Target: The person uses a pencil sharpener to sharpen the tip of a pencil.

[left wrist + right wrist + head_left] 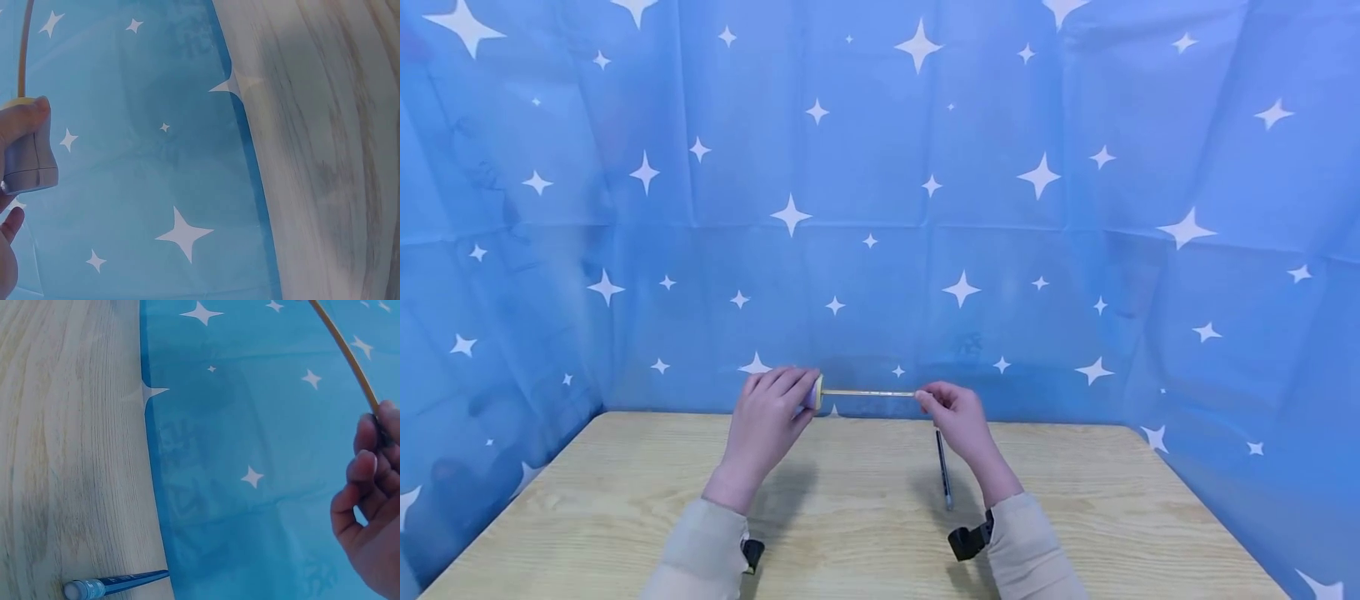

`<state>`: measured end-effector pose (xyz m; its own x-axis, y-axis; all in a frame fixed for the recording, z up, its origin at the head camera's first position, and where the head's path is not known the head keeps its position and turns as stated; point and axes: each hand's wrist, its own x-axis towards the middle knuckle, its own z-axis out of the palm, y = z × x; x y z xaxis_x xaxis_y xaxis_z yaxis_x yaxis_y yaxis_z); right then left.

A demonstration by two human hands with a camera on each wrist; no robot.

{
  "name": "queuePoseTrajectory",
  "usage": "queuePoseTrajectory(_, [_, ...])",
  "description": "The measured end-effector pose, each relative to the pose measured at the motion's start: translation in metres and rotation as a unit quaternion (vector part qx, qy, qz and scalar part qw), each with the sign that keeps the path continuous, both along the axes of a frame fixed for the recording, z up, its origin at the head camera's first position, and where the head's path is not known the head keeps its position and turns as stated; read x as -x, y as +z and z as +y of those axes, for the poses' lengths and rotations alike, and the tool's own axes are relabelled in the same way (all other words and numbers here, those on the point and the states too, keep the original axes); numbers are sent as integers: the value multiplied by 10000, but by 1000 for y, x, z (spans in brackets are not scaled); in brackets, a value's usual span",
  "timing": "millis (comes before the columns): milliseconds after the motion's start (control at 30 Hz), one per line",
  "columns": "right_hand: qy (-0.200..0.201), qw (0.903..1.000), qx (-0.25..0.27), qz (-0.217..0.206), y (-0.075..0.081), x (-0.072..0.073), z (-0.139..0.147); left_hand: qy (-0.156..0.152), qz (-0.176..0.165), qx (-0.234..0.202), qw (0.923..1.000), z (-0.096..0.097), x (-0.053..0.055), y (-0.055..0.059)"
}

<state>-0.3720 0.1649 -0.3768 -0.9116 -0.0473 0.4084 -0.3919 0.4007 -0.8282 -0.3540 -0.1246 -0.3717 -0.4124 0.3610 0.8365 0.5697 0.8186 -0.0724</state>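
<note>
My left hand (767,421) grips a small lavender pencil sharpener (31,156) with a yellow top, held sideways above the far part of the table. From that top a thin yellow pencil (868,392) runs level across to my right hand (955,417). The right thumb and fingertips pinch the pencil's far end, as the right wrist view also shows. The pencil's end inside the sharpener is hidden. A dark blue pencil (943,471) with a pale end lies on the table below the right hand.
The light wood table (865,533) ends just beyond the hands. Behind it and along both sides hangs a blue cloth (880,275) with white stars. A black wrist device (968,542) sits at the right cuff.
</note>
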Motion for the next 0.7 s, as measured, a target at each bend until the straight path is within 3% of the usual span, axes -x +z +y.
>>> queuePoseTrajectory(300, [90, 9999, 85, 1, -1, -2, -3, -7, -73, 24, 10000, -1, 0, -2])
queuePoseTrajectory(700, [102, 9993, 53, -352, 0, -3, -2, -29, -182, 5, 9998, -1, -1, -2])
